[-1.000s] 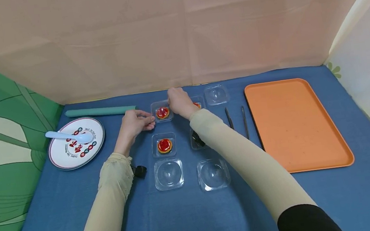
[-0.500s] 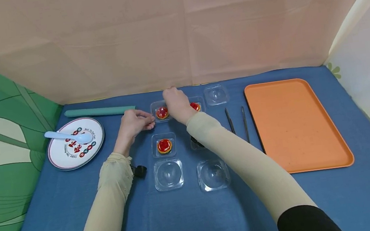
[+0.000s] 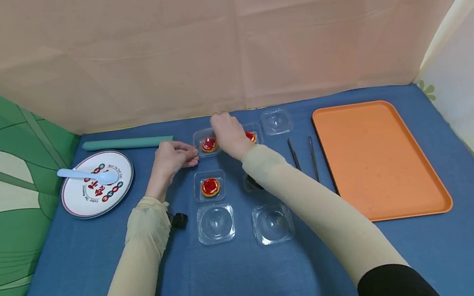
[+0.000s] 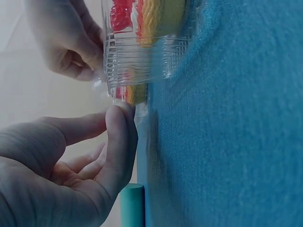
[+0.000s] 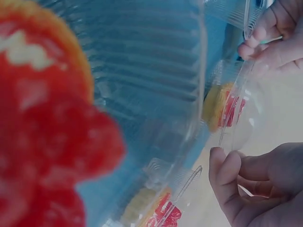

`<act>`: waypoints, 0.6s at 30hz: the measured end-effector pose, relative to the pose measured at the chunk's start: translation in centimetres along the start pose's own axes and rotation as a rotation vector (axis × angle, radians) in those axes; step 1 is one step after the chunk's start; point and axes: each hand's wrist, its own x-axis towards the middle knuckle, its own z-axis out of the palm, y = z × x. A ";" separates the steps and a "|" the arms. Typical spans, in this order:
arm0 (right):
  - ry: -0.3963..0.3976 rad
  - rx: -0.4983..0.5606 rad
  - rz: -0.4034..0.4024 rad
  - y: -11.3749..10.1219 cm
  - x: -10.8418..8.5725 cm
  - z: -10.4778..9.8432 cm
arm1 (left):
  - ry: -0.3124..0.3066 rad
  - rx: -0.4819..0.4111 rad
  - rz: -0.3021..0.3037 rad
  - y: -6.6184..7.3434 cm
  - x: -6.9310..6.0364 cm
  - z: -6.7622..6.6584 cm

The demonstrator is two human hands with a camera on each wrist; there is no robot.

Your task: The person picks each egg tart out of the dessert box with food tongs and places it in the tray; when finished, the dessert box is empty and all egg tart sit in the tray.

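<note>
At the back of the table, a red-topped tart (image 3: pixel 209 144) sits in a clear plastic box (image 3: pixel 198 137). A domed clear lid (image 5: pixel 248 118) lies over this tart in the right wrist view. My left hand (image 3: pixel 171 158) pinches the left edge of the box and lid between thumb and fingers. With its fingertips, my right hand (image 3: pixel 230 135) pinches the lid's rim on the other side, as the right wrist view shows. A second boxed tart (image 3: pixel 251 137) is partly behind my right hand. Nearer stands another tart (image 3: pixel 211 187) in its own box.
Clear domed lids (image 3: pixel 217 224) lie in front, and another lid (image 3: pixel 277 121) at the back. Right of them are two thin dark tools (image 3: pixel 314 159) and an orange tray (image 3: pixel 383 164). Plates (image 3: pixel 83 201) with a spoon (image 3: pixel 89 175) and a green roll (image 3: pixel 127 142) are left.
My right hand has shifted slightly left along the box, uncovering more of the back right tart. My left hand stays almost where it was.
</note>
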 end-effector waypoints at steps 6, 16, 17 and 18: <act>0.023 0.063 -0.022 0.2 -0.3 -0.5 | -0.014 -0.028 -0.011 0.0 0.0 -0.1; 0.067 0.180 -0.041 0.3 -0.6 -0.7 | -0.046 -0.020 0.022 0.5 -0.8 -1.1; 0.078 0.202 -0.048 0.3 -0.6 -0.6 | -0.049 -0.016 0.024 0.5 -0.8 -1.2; 0.089 0.227 -0.054 0.3 -0.5 -0.5 | -0.051 -0.015 0.025 0.5 -0.9 -1.3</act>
